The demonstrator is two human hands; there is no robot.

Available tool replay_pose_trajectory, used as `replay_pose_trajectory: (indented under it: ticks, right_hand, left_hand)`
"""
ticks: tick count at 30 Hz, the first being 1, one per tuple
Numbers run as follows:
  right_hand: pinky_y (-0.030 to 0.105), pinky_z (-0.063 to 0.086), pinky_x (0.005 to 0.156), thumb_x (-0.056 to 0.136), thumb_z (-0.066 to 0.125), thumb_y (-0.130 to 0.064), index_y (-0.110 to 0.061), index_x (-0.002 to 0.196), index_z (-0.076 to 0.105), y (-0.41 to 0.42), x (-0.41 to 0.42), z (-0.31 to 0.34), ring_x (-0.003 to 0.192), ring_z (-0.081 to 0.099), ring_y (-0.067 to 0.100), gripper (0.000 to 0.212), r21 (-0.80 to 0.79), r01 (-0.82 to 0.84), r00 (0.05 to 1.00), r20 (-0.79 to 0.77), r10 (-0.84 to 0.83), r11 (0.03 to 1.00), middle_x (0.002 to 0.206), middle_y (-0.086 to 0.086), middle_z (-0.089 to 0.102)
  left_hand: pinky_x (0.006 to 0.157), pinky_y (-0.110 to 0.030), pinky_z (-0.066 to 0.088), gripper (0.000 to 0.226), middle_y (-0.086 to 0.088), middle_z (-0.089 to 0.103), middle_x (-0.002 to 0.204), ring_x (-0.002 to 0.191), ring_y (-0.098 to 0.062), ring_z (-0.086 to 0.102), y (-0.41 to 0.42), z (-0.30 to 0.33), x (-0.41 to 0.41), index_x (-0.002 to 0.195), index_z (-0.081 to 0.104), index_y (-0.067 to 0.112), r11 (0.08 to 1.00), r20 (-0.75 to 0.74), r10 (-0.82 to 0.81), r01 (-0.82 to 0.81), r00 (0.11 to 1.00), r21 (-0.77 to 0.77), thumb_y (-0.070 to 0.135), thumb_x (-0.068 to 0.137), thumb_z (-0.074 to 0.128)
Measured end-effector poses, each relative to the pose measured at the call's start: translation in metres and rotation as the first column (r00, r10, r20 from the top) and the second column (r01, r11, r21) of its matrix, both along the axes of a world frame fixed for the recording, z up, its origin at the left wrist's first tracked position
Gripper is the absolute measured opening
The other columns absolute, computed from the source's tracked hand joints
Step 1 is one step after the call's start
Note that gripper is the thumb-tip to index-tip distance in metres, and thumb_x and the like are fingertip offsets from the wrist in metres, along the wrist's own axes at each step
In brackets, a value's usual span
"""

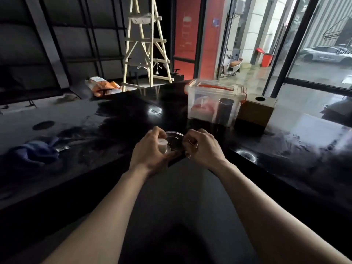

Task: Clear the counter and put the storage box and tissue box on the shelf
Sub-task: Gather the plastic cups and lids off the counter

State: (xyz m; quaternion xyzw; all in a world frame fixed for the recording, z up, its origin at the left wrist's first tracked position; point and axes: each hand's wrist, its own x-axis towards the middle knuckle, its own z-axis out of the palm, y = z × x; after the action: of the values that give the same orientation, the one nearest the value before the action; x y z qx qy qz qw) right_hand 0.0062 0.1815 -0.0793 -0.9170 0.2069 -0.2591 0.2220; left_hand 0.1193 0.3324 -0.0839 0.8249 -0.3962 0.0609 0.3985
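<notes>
At the far left, a crumpled blue cloth (36,151) lies on the glossy black worktop (122,119), near its front edge, with a small foil wrapper (62,149) just beside it. A round dark hole (43,125) sits in the surface behind the cloth. From there to the middle the surface is bare and wide, running back to a far edge where an orange snack bag (102,85) lies and a pale wooden ladder shelf (145,44) stands on the floor beyond.

The worktop's front edge bends into an inner corner at the centre, and both forearms reach over it. The left hand (150,151) is curled, knuckles up, gripping a small white cup (162,145) between thumb and fingers. Touching it to the right is a shallow clear glass dish (174,139) resting on the worktop. The right hand (202,147) is curled at the dish's right rim, pinching a small clear item that is too blurred to name.

Behind the hands, well apart from them, stands the clear storage box (215,103) with orange latches, lid on, holding a dark cylinder and red and white items. The brown tissue box (257,109), with a round hole in its pale top, stands just beside its right side. Right of that, the worktop is open, reflecting the windows, up to its edge near the glass wall.
</notes>
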Motion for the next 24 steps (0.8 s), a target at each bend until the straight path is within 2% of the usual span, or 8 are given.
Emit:
replay_pose_trajectory:
  ticks: [5,7,9,11,14,17,21,24]
  right_hand:
    - [0.043,0.056,0.072,0.087,0.064,-0.033,-0.033,0.103,0.066,-0.012,-0.023,-0.066,0.083,0.064,0.029,0.017,0.026,-0.035,0.997,-0.071,0.036,0.999,0.099,-0.002,0.059]
    - [0.044,0.056,0.073,0.088,0.061,-0.03,-0.032,0.097,0.065,-0.013,-0.03,-0.1,0.083,0.063,0.027,0.01,0.044,-0.064,0.991,-0.116,0.069,0.997,0.097,0.0,0.058]
    - [0.045,0.056,0.071,0.09,0.057,-0.033,-0.032,0.089,0.057,-0.012,-0.034,-0.134,0.081,0.062,0.026,0.002,0.072,-0.059,0.987,-0.144,0.069,0.996,0.093,-0.001,0.054]
    - [0.045,0.057,0.07,0.094,0.056,-0.036,-0.029,0.094,0.058,-0.011,-0.036,-0.167,0.083,0.064,0.03,0.008,0.092,-0.031,0.981,-0.187,0.048,0.995,0.098,0.002,0.054]
    - [0.045,0.059,0.071,0.095,0.058,-0.033,-0.027,0.099,0.06,-0.007,-0.033,-0.215,0.085,0.066,0.028,0.008,0.124,-0.009,0.97,-0.242,0.039,0.992,0.101,0.002,0.054]
    - [0.042,0.056,0.069,0.094,0.058,-0.028,-0.027,0.098,0.059,0.001,-0.027,-0.272,0.086,0.063,0.03,0.005,0.148,0.036,0.948,-0.317,0.013,0.988,0.102,0.002,0.052]
    - [0.035,0.042,0.063,0.095,0.056,-0.021,-0.024,0.096,0.057,0.012,-0.025,-0.351,0.087,0.06,0.031,0.004,0.13,0.074,0.908,-0.419,-0.012,0.989,0.105,0.003,0.05]
    - [0.039,0.053,0.065,0.096,0.057,-0.027,-0.024,0.1,0.056,0.019,-0.027,-0.406,0.092,0.062,0.031,0.006,0.12,0.098,0.886,-0.463,-0.032,0.988,0.11,0.004,0.052]
  left_hand:
    - [0.079,-0.038,0.053,0.062,0.009,0.063,0.109,0.094,-0.015,0.064,-0.011,-0.068,-0.016,0.105,0.053,0.028,0.999,-0.042,0.004,-0.002,0.999,0.049,0.066,0.062,0.079]
    - [0.077,-0.038,0.051,0.063,0.011,0.061,0.106,0.091,-0.017,0.063,-0.014,-0.101,-0.022,0.104,0.05,0.031,0.995,-0.084,0.025,-0.017,0.996,0.099,0.067,0.061,0.078]
    - [0.074,-0.038,0.05,0.069,0.009,0.059,0.097,0.085,-0.021,0.062,-0.018,-0.138,-0.026,0.106,0.049,0.029,0.989,-0.164,0.024,0.001,0.986,0.15,0.071,0.058,0.076]
    - [0.078,-0.043,0.052,0.071,0.005,0.061,0.084,0.08,-0.025,0.063,-0.022,-0.185,-0.025,0.102,0.043,0.032,0.99,-0.247,-0.013,0.047,0.969,0.133,0.076,0.057,0.075]
    - [0.078,-0.034,0.048,0.061,0.011,0.062,0.099,0.088,-0.015,0.062,-0.017,-0.236,-0.026,0.1,0.045,0.036,0.982,-0.237,0.074,-0.03,0.969,0.185,0.065,0.059,0.08]
    - [0.075,-0.036,0.052,0.059,0.009,0.063,0.108,0.095,-0.021,0.066,-0.008,-0.28,-0.025,0.104,0.052,0.033,0.98,-0.196,0.08,-0.041,0.977,0.196,0.062,0.059,0.077]
    - [0.071,-0.042,0.056,0.055,0.0,0.065,0.111,0.096,-0.029,0.067,0.004,-0.354,-0.016,0.106,0.049,0.031,0.964,-0.168,0.037,0.009,0.985,0.265,0.056,0.065,0.077]
    - [0.07,-0.031,0.049,0.061,0.004,0.065,0.112,0.096,-0.023,0.067,0.015,-0.411,-0.013,0.111,0.056,0.026,0.95,-0.252,0.107,-0.024,0.962,0.31,0.054,0.064,0.084]
